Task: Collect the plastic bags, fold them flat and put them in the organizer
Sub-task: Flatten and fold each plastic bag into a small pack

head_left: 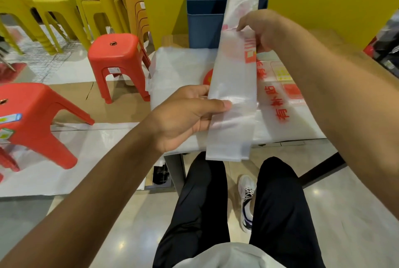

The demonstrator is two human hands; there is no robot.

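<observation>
The folded plastic bag (233,86) runs past the top edge; it covers part of the blue organizer (203,21) and the left hand's fingers (203,92)

A casual eatery or shop floor, it seems: stacked yellow plastic stools (71,6) and red stools (117,62) are standing on a shiny tiled floor (345,213), and a yellow promotional sign (313,4) is showing big printed characters.

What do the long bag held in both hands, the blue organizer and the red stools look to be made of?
Long folded translucent bag: thin plastic film, glossy; prints show through it. Blue rectangular organizer bin: probably rigid plastic, matte, with a divider. Red stool: moulded plastic, smooth with a slight sheen.
</observation>
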